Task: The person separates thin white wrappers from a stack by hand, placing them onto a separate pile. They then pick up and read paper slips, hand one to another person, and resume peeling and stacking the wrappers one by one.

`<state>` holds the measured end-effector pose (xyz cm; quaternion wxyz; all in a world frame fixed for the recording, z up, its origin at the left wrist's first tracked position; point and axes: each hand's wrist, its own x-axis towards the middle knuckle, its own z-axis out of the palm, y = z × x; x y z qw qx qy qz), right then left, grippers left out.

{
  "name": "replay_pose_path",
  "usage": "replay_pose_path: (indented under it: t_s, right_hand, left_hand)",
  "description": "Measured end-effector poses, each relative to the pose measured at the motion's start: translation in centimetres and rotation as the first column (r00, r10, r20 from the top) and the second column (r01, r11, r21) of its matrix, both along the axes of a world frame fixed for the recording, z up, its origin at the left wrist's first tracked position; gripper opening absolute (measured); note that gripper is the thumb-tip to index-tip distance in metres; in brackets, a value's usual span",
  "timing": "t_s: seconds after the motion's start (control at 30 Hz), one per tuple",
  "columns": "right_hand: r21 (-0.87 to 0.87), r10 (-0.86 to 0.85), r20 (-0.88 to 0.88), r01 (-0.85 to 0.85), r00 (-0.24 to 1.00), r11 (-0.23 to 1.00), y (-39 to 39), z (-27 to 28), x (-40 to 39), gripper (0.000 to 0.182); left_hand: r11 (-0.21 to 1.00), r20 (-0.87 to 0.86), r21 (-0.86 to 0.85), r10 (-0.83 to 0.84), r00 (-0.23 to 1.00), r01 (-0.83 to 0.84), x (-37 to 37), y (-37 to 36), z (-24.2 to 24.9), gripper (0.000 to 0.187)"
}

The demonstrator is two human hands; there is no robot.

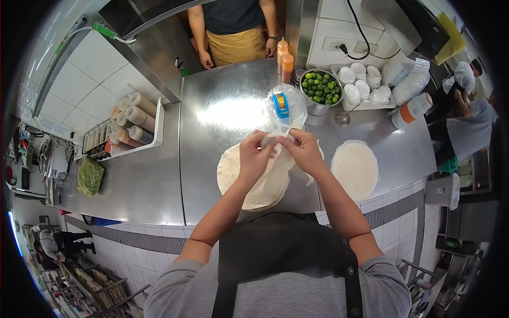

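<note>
Both of my hands meet over a stack of pale flat rounds, like tortillas [230, 172], on the steel counter. My left hand [255, 153] is closed on the top edge of a thin, translucent plastic bag [277, 159]. Close beside it, my right hand [305, 151] pinches the same edge. The bag hangs down over the stack. Another pale flat round [355, 169] lies to the right. Just beyond my hands, a blue tape dispenser [280, 105] rests on clear plastic [296, 114].
Behind stand a pot of limes [321, 87], orange bottles [287, 69] and a tray of white cups [389, 103]. At left are a bottle basket [159, 124] and a green bag [90, 176]. A person [233, 32] stands across the steel counter [207, 106]; others are at right and lower left.
</note>
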<state>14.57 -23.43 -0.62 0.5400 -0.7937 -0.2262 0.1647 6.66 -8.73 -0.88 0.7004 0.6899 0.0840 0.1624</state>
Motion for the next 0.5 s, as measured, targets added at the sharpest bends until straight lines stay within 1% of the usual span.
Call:
replay_pose_path:
  t_s: [0.07, 0.1, 0.17, 0.2, 0.23, 0.27, 0.3, 0.33, 0.37, 0.4, 0.43, 0.47, 0.5]
  right_hand:
    - [0.180, -0.056, -0.017, 0.058, 0.998, 0.982, -0.8, -0.4, 0.7, 0.030]
    - [0.178, -0.058, -0.020, 0.061, 0.998, 0.982, -0.9, -0.5, 0.6, 0.030]
    - [0.307, -0.154, -0.072, 0.169, 0.985, 0.936, -0.8, -0.3, 0.2, 0.025]
    - [0.307, -0.151, -0.074, 0.166, 0.986, 0.937, -0.6, 0.0, -0.2, 0.025]
    - [0.319, -0.124, -0.024, 0.125, 0.992, 0.939, -0.4, 0.3, -0.7, 0.021]
    - [0.329, -0.100, 0.027, 0.086, 0.995, 0.940, -0.3, 0.7, -1.0, 0.017]
    - [0.328, -0.102, 0.026, 0.088, 0.994, 0.941, -0.2, 1.1, -1.2, 0.017]
    - [0.322, -0.052, 0.056, 0.031, 0.997, 0.946, -0.2, 1.4, -1.4, 0.014]
    - [0.314, 0.000, 0.084, -0.027, 0.996, 0.949, -0.2, 1.7, -1.6, 0.012]
    - [0.313, 0.004, 0.082, -0.029, 0.997, 0.949, -0.4, 2.1, -1.6, 0.012]
    - [0.312, 0.088, 0.073, -0.106, 0.993, 0.944, -0.6, 2.6, -1.3, 0.011]
    - [0.311, 0.170, 0.066, -0.183, 0.983, 0.933, -0.9, 2.8, -1.0, 0.012]
    - [0.311, 0.172, 0.066, -0.184, 0.983, 0.933, -1.3, 2.5, -0.7, 0.012]
  left_hand:
    - [0.983, -0.069, -0.093, 0.150, 0.986, -0.156, 0.2, 0.5, 0.0, 0.010]
    - [0.976, -0.060, -0.092, 0.192, 0.980, -0.197, 0.1, 0.5, 0.3, 0.011]
    - [0.975, -0.070, -0.117, 0.182, 0.981, -0.190, -0.1, -0.1, 0.9, 0.011]
    - [0.973, -0.076, -0.141, 0.173, 0.982, -0.182, -0.2, -0.4, 0.9, 0.012]
    - [0.973, -0.077, -0.140, 0.174, 0.982, -0.184, 0.0, -0.6, 0.7, 0.012]
    - [0.986, 0.034, -0.034, 0.163, 0.986, -0.162, 0.3, -0.7, 0.4, 0.013]
    - [0.986, 0.141, 0.073, 0.137, 0.980, -0.149, 0.6, -0.8, 0.1, 0.015]
    - [0.987, 0.139, 0.071, 0.137, 0.981, -0.147, 0.6, -0.5, 0.0, 0.015]
    - [0.962, 0.067, 0.269, 0.033, 0.997, -0.050, 0.5, 0.1, 0.2, 0.016]
    - [0.892, -0.024, 0.448, -0.055, 0.998, 0.059, 0.4, 0.4, 0.5, 0.017]
    - [0.973, -0.117, 0.160, -0.148, 0.982, 0.165, 0.5, 0.5, 0.9, 0.022]
    - [0.974, -0.117, 0.160, -0.145, 0.982, 0.162, 0.4, 1.0, 2.0, 0.022]
    - [0.972, -0.173, 0.109, -0.186, 0.967, 0.206, 0.1, 1.8, 3.1, 0.025]
